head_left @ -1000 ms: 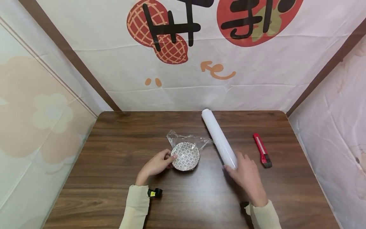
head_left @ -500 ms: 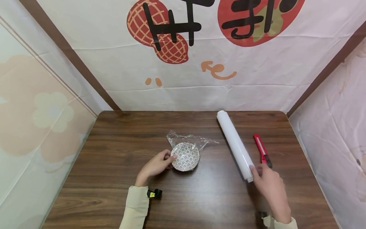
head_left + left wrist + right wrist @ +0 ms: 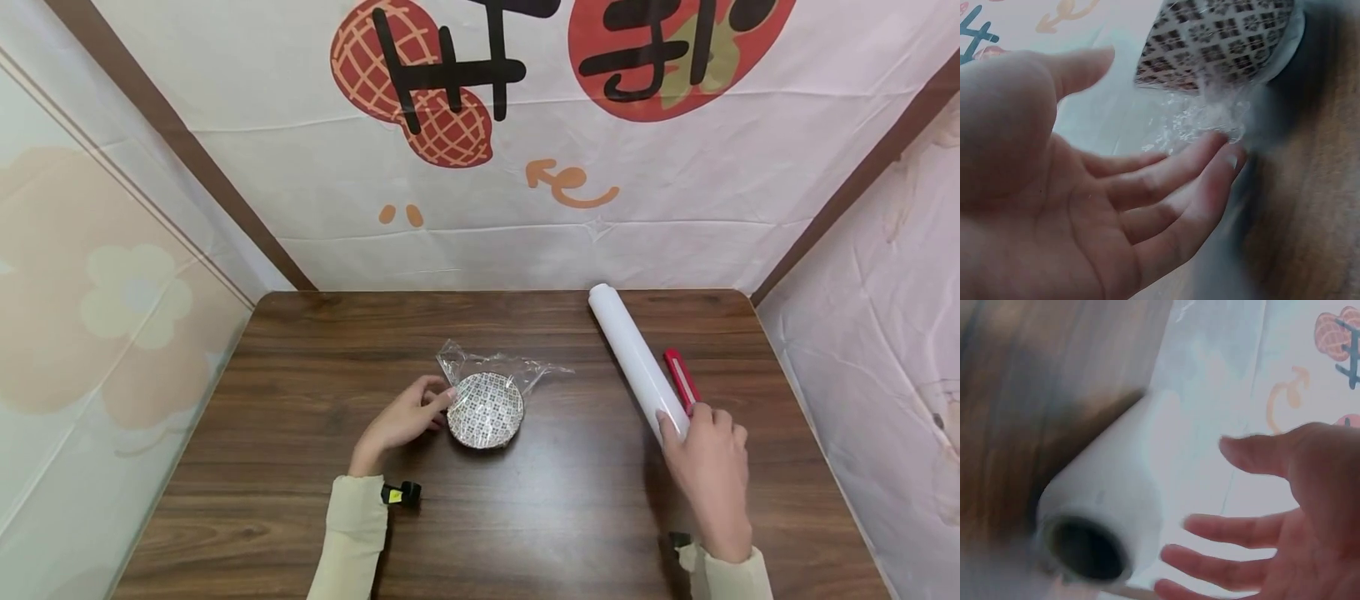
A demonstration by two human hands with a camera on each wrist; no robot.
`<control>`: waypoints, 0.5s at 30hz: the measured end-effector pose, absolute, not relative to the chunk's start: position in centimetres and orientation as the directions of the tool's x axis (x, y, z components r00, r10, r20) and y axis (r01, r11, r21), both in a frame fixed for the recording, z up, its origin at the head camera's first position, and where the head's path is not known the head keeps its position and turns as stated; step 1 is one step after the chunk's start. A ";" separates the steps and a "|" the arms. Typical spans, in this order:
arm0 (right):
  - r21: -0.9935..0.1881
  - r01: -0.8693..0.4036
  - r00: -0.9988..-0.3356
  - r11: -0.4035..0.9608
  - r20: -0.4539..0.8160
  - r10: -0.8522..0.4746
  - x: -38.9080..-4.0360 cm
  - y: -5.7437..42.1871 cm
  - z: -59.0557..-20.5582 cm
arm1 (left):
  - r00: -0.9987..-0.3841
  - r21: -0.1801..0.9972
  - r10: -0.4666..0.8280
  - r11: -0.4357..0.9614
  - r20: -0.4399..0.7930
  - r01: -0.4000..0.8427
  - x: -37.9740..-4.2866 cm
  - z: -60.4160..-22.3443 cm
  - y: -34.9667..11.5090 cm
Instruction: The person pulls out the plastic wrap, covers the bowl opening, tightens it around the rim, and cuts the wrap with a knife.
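A small patterned dish (image 3: 486, 410) sits near the middle of the table under shiny cling film, whose loose crumpled edge (image 3: 491, 360) spreads out behind it. At its left side is my left hand (image 3: 408, 417), thumb raised off the dish and fingers relaxed; in the left wrist view the fingertips reach the crumpled film below the patterned dish (image 3: 1222, 44). To the right lies a white roll of cling film (image 3: 633, 350). My right hand (image 3: 711, 471) is at its near end, and the right wrist view shows its fingers spread beside the hollow roll (image 3: 1110, 475).
Just right of the roll lies a red utility knife (image 3: 679, 377), its near end hidden behind my right hand. Printed cloth walls (image 3: 480, 258) rise at the table's back edge and on both sides. The wooden table (image 3: 525, 525) extends toward me.
The roll has moved right, away from the dish and next to the utility knife, with the right hand at its near end. The left thumb has lifted off the dish and the hand shifted slightly left.
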State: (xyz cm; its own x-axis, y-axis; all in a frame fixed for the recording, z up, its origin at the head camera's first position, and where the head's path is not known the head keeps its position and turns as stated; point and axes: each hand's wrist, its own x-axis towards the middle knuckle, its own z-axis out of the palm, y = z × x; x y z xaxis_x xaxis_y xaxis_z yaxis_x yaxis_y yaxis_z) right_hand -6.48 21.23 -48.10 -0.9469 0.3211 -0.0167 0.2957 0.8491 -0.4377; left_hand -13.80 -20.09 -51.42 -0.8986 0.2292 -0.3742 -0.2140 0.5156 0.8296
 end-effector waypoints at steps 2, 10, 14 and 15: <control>-0.472 0.276 -0.948 0.837 0.013 0.319 -6.9 20.3 -47.7 | -0.909 0.834 0.193 0.501 -0.369 -0.233 -14.2 -51.4 -20.1; -0.749 0.122 -0.991 0.651 -0.131 0.035 -10.6 15.9 -49.7 | -0.935 0.868 0.064 0.398 -0.348 -0.296 -15.7 -52.3 -19.1; -0.896 0.228 -0.954 0.382 -0.284 -0.097 -12.7 13.5 -51.9 | -0.942 0.899 0.040 0.312 -0.334 -0.305 -16.5 -52.9 -18.5; -0.917 0.271 -0.940 0.293 -0.317 -0.123 -13.2 13.0 -52.4 | -0.942 0.906 0.036 0.289 -0.333 -0.309 -16.6 -52.9 -18.4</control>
State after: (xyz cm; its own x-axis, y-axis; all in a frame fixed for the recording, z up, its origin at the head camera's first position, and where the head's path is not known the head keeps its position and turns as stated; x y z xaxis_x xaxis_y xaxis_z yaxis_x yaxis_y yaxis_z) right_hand -13.16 13.01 -52.44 -0.9405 -0.1231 -0.3167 0.2706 0.2925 -0.9172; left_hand -16.63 -18.35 -52.95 -0.9424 0.0364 -0.3326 -0.3087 0.2888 0.9063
